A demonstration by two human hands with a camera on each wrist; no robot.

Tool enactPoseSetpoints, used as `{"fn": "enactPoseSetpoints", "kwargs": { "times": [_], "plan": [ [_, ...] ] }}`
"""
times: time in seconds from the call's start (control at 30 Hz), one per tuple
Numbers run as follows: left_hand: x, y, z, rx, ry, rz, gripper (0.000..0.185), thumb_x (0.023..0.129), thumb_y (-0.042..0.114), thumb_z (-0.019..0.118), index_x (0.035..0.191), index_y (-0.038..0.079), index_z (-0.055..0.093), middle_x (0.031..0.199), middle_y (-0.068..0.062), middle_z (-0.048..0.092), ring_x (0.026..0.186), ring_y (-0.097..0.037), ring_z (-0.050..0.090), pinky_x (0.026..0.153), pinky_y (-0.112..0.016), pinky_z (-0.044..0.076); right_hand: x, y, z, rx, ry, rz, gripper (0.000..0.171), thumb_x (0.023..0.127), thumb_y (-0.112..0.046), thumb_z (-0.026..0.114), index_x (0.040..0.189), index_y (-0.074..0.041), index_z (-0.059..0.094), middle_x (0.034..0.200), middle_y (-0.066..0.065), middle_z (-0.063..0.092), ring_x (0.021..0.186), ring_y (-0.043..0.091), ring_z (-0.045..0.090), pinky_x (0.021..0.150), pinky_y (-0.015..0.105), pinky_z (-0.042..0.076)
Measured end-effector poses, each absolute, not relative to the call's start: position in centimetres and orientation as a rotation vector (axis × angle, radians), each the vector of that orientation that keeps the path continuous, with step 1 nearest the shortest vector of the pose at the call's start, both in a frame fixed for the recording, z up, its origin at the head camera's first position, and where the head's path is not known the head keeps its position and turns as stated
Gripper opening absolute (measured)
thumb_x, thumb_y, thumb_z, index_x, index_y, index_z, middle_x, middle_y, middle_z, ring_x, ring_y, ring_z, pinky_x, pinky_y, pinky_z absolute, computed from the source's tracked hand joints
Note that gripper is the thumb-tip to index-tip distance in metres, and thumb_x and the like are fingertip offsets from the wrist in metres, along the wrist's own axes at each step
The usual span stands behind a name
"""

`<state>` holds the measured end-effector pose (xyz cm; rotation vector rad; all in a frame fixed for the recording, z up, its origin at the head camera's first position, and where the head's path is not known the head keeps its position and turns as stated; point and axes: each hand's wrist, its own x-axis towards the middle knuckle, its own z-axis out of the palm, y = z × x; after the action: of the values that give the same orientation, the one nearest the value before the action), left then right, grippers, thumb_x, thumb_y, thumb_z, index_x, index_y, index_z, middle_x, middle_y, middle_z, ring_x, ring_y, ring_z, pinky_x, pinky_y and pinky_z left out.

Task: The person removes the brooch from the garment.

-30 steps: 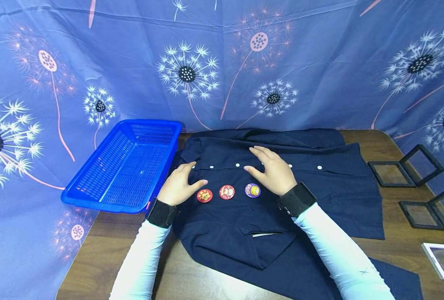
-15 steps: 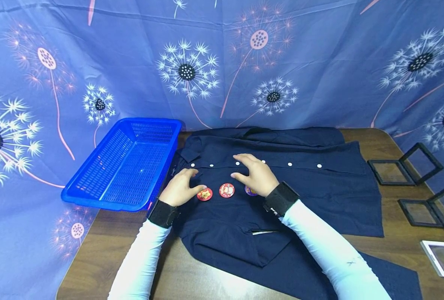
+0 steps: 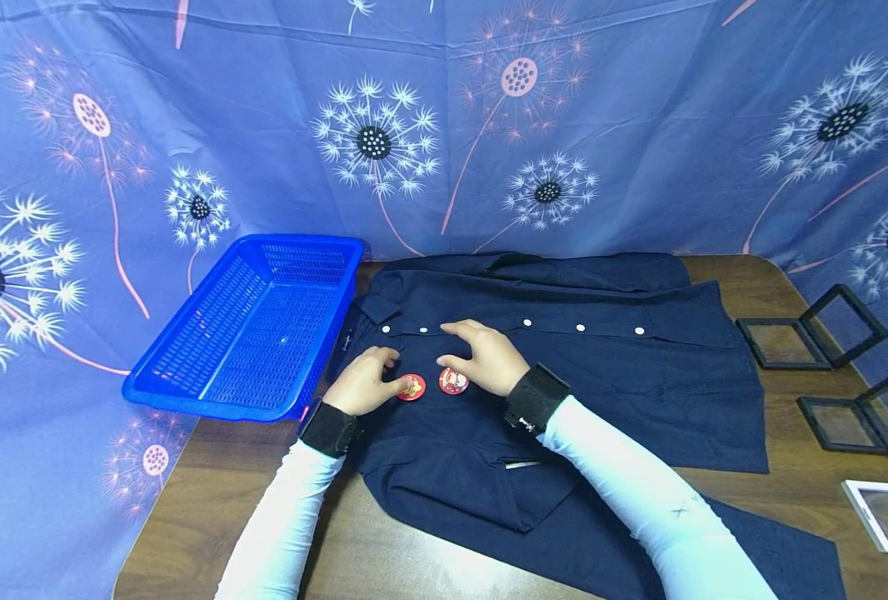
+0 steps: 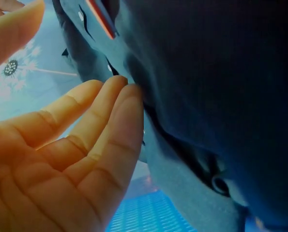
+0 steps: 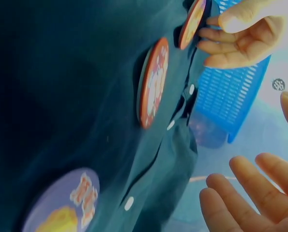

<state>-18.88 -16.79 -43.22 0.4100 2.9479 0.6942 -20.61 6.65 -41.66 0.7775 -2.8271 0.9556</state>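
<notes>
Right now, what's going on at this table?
A person works on a dark shirt spread on the wooden table. The left hand touches a red badge with its thumb. The right hand hovers, fingers spread, over a second red badge. A purple badge lies beneath it. A blue basket sits left.

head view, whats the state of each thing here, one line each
shirt: spread flat on the table, buttoned
basket: upright, nothing seen inside
left badge: on the shirt, left hand at its edge
middle badge: on the shirt, right hand beside it
purple badge: on the shirt, hidden under the right hand in head view
black cases: open
white case: open
left hand: fingers at the left badge
right hand: relaxed, holding nothing
</notes>
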Motion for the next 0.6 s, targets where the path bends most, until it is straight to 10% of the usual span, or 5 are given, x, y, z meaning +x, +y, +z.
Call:
{"fn": "enactPoseSetpoints", "kwargs": {
  "times": [0.6],
  "plan": [
    [-18.5,-16.8,-43.9,0.506,2.995,0.642,0.04,0.081,0.032,0.078,0.105,0.0,0.07,0.098,-0.013,0.065,0.092,-0.025,0.061,0.085,-0.042,0.052,-21.2,4.1,-43.0,0.912,-2.879,0.91,0.051,0.087,-0.03,0.074,0.129,-0.004,0.061,0.122,0.012,0.068,0.116,0.025,0.063,0.101,0.041,0.049]
  ]
}}
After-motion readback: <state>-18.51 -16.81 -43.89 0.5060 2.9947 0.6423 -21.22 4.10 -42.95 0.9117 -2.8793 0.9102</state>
